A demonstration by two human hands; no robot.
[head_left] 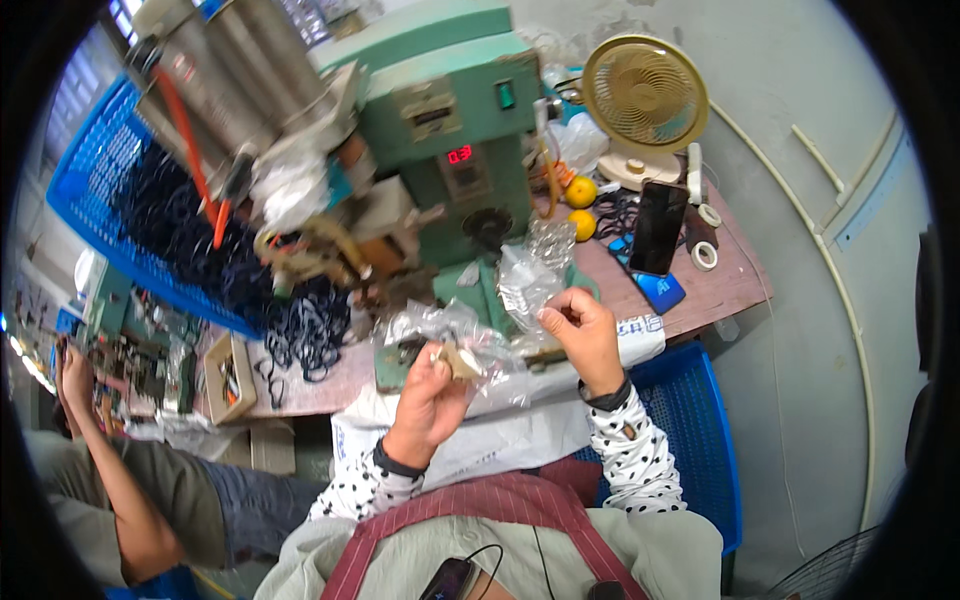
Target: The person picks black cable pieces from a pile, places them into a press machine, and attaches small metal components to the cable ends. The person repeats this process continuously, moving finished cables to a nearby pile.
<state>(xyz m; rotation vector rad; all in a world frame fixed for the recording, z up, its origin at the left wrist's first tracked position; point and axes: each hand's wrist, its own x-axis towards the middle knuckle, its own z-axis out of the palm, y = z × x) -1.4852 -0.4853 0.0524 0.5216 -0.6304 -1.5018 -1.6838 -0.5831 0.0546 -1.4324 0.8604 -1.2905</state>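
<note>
My left hand [428, 400] sits just below the centre of the frame, thumb and fingers closed on a small tan piece [460, 363], and crinkled clear plastic [500, 375] bunches right beside it! Over to the right of centre, my right hand [588, 335] has its thumb and forefinger drawn together at the edge of a clear bag [527, 285]; whether they actually grip it, I cannot tell. The bag lies on the base of the green machine [440, 110], whose red display [459, 155] glows at upper centre. Up at the upper right stands the fan [645, 95], with yellow fruits [580, 192] near its foot, and a dark phone [658, 228] overlapping a flat blue item [657, 292] just below. What a heap at upper left: dark straps [180, 220] filling a blue basket [215, 302]! Below my wrists, a white sheet [510, 440] hangs off the table edge, and at far left there's a co-worker's hand [75, 375], raised.
</note>
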